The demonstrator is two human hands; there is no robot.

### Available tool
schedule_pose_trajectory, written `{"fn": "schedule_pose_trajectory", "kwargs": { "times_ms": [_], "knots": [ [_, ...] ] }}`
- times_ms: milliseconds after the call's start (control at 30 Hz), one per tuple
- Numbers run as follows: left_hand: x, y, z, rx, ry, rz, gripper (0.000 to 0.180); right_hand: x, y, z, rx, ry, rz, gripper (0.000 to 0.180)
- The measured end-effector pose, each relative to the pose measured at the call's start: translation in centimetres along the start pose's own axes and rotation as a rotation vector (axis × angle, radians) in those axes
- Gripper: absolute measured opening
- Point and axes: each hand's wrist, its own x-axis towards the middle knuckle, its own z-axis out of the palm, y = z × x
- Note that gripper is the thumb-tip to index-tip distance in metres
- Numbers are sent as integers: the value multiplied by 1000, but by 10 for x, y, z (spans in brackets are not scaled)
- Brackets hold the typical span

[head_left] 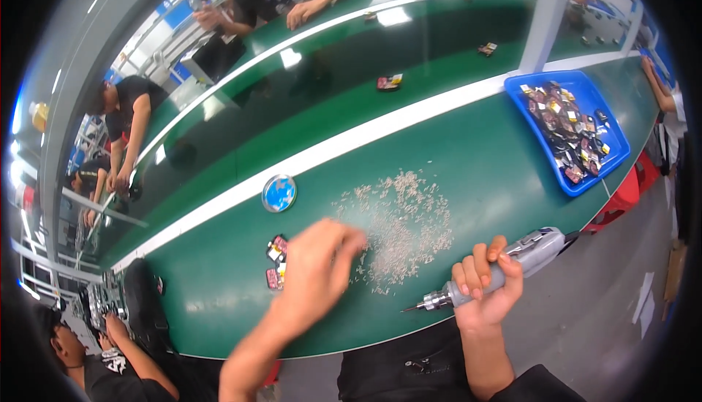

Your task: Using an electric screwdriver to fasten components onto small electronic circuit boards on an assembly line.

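My right hand (486,285) is wrapped round a grey electric screwdriver (512,263). Its bit points left, just above the table's near edge. My left hand (322,259) hovers over the left side of a spread of tiny pale screws (402,234). Its fingers are curled in, the tips blurred; whatever they pinch, if anything, is too small to make out. Partly hidden behind that hand are small dark assemblies with pink and yellow parts (276,278). A round tin with blue and pale patches inside (279,193) sits beyond them.
At the far right of the green table (219,314), a blue tray (620,155) holds many small dark assemblies. A white rail (395,126) separates the table from a green belt (322,102) carrying similar pieces. Co-workers sit across and at left; red stools (621,201) stand at right.
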Motion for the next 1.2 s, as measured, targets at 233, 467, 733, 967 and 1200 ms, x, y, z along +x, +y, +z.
{"fn": "schedule_pose_trajectory", "kwargs": {
  "times_ms": [233, 467, 733, 967, 1200],
  "knots": [
    [182, -92, 60, 289, 104, -35, 22, 10, 3, -1, 60, -64, 82, 13],
    [228, -110, 94, 606, -58, -65, 33, 1, -3, -13, 10, -117, 173, 14],
    [122, -76, 30, 463, -27, 272, 38, 10, -3, -18, 41, -162, 192, 13],
    [-101, -3, -23, 456, -161, 41, 51, 13, 6, -5, 26, -168, 204, 12],
    [-135, 11, -20, 139, -167, -74, 51, -32, 20, 3, -31, -182, 278, 10]
  ]
}}
